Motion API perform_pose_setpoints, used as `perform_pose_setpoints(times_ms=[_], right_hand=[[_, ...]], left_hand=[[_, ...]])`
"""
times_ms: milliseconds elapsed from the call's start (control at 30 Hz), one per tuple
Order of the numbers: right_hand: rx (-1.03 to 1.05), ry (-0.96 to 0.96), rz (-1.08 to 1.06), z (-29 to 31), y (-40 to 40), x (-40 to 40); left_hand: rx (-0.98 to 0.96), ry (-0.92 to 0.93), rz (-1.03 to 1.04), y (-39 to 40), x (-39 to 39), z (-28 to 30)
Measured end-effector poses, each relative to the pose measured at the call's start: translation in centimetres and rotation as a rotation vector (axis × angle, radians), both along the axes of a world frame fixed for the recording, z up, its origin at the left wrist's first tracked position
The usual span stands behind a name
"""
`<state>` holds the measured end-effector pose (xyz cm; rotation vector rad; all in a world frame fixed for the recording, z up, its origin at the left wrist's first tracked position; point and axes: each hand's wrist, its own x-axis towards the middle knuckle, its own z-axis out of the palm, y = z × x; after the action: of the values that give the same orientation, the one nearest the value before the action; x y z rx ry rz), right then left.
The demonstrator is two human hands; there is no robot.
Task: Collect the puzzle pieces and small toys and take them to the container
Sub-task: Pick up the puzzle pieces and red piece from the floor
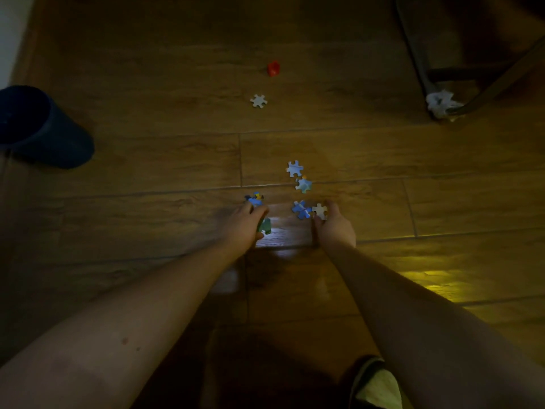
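On the dim wooden floor my left hand (246, 222) grips a green toy (265, 225) and its fingertips touch a small blue and yellow figure (255, 198). My right hand (334, 224) pinches a pale puzzle piece (320, 211), which lies against a blue piece (301, 209). Two more pieces lie just beyond: a teal one (303, 185) and a white-blue one (294, 168). Farther off lie a white piece (258, 100) and a red toy (273, 68). A dark blue container (44, 128) stands at the left.
Dark chair legs (418, 63) stand at the upper right with crumpled white paper (441, 102) at their foot. A white wall edge (11, 31) runs along the far left. My foot in a light slipper (374, 385) shows at the bottom.
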<state>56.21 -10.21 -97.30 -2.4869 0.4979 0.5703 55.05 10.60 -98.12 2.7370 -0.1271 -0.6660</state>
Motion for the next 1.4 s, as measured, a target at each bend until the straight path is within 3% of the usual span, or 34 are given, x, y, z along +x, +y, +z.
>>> perform_pose_setpoints(times_ms=[233, 667, 833, 1067, 1200, 1400], right_hand=[[-0.025, 0.073, 0.056, -0.5, 0.3, 1.1], [0.032, 0.092, -0.018, -0.8, -0.7, -0.1], [0.111, 0.104, -0.092, -1.1, -0.9, -1.5], [0.138, 0.105, -0.046, -1.3, -1.4, -3.1], [0.064, 0.105, 0.064, -1.7, -1.7, -3.4], [0.004, 0.083, 0.09, -1.5, -1.4, -3.5]], left_hand=[[0.15, -0.038, -0.171, -0.6, 0.5, -1.4], [-0.379, 0.057, 0.274, 0.2, 1.7, 0.4], [-0.346, 0.001, 0.395, 1.8, 3.7, 0.7], [-0.344, -0.019, 0.394, 1.4, 4.7, -0.3], [-0.181, -0.042, 0.342, 1.4, 4.5, -1.1], [-0.095, -0.017, 0.423, 1.6, 4.7, -1.5]])
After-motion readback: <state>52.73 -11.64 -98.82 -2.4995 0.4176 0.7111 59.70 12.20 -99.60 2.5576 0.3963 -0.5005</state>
